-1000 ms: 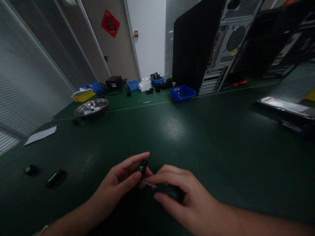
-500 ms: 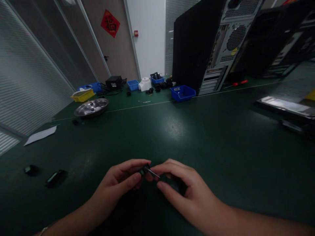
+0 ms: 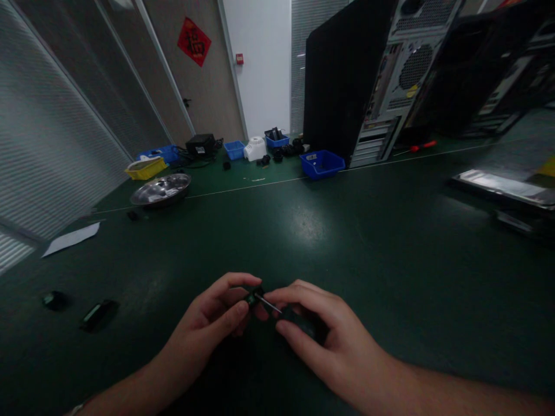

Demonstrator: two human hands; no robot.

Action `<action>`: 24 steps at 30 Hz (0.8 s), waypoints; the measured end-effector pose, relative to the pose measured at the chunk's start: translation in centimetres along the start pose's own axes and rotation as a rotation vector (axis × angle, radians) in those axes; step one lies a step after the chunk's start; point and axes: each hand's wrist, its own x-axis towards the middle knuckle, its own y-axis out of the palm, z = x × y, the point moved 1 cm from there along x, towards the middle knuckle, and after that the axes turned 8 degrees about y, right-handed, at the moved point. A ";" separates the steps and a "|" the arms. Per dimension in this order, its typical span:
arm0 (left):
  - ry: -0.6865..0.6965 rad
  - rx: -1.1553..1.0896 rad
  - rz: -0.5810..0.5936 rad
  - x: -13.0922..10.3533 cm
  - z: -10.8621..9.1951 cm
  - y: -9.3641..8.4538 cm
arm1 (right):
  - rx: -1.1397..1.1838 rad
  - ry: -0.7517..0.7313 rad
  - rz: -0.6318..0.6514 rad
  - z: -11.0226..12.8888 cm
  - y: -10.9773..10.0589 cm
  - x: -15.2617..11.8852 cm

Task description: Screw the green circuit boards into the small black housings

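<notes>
Between thumb and fingers, my left hand (image 3: 219, 315) is closed on a small dark part (image 3: 254, 298) with a greenish face; its exact kind does not show. My right hand (image 3: 323, 323) grips the dark handle of a screwdriver (image 3: 274, 306). The thin metal shaft points left, and its tip meets the small part. Both hands are just above the front of the green table (image 3: 359, 254). Off to the left lie a dark piece with a pale green strip (image 3: 96, 315) and a smaller dark piece (image 3: 55, 300).
A metal bowl (image 3: 161, 190), a yellow tray (image 3: 146, 168) and a white paper (image 3: 73, 238) are at the left. Toward the back stand a blue bin (image 3: 322, 164) and a black computer case (image 3: 347, 81). A flat silver-topped device (image 3: 505, 188) lies at the right.
My left index finger has lifted slightly, and more of the small part shows. The screwdriver's shaft and handle are a little more visible. Everything else stays in place.
</notes>
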 end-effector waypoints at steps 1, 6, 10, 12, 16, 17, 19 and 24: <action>0.009 0.009 -0.012 0.0 0.0 0.0 | 0.004 -0.003 -0.001 0.0 0.0 0.0; 0.008 0.060 -0.016 -0.2 -0.3 0.1 | -0.001 0.013 0.009 0.0 0.0 -0.2; 0.002 0.153 -0.055 -0.3 -0.7 0.4 | -0.006 0.026 0.010 0.0 -0.1 -0.2; 0.015 0.216 -0.088 -0.3 -0.9 0.6 | -0.010 0.019 0.007 -0.1 -0.1 -0.2; 0.021 0.273 -0.088 -0.1 -1.1 0.7 | -0.002 0.006 0.011 -0.1 0.0 -0.3; 0.020 0.272 -0.085 -0.1 -1.1 0.7 | 0.000 0.001 0.012 -0.1 -0.1 -0.3; 0.021 0.262 -0.077 -0.2 -1.1 0.7 | 0.002 -0.010 0.007 -0.1 -0.1 -0.2; 0.001 0.253 -0.056 -0.2 -1.1 0.6 | 0.011 -0.029 0.005 -0.2 -0.1 -0.1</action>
